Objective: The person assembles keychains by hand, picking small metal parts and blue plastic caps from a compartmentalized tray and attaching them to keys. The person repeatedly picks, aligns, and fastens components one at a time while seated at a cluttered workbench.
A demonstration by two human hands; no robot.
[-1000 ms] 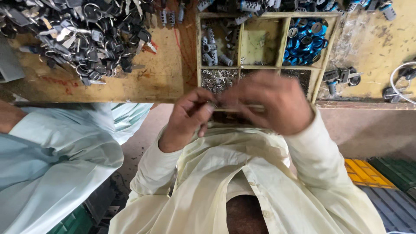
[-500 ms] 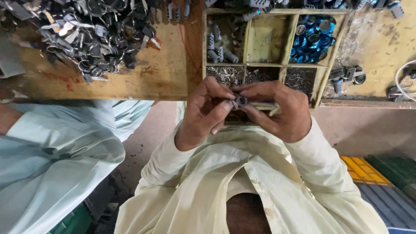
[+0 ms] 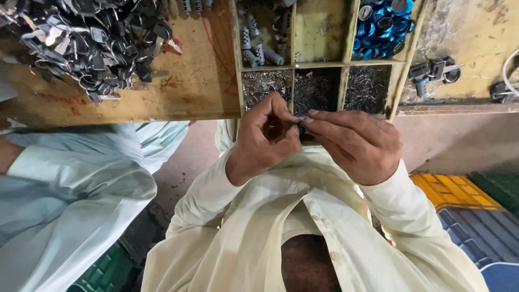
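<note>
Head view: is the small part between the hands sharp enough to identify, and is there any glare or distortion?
Head view: even, soft light, no harsh glare; small dark part between left hand and right hand is shadowed and unidentifiable; wide-lens bending shows at the workbench edges.

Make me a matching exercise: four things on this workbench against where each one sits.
Things:
1. blue rings
2. pile of metal parts
3. small dark part
4. ridged silver cylinders

Places:
A. heaped on the bench, far left
B. top right tray compartment
C. top left tray compartment
D. between the fingers of left hand and right hand

Pairs: 1-B, 2-A, 3-D, 4-C
</note>
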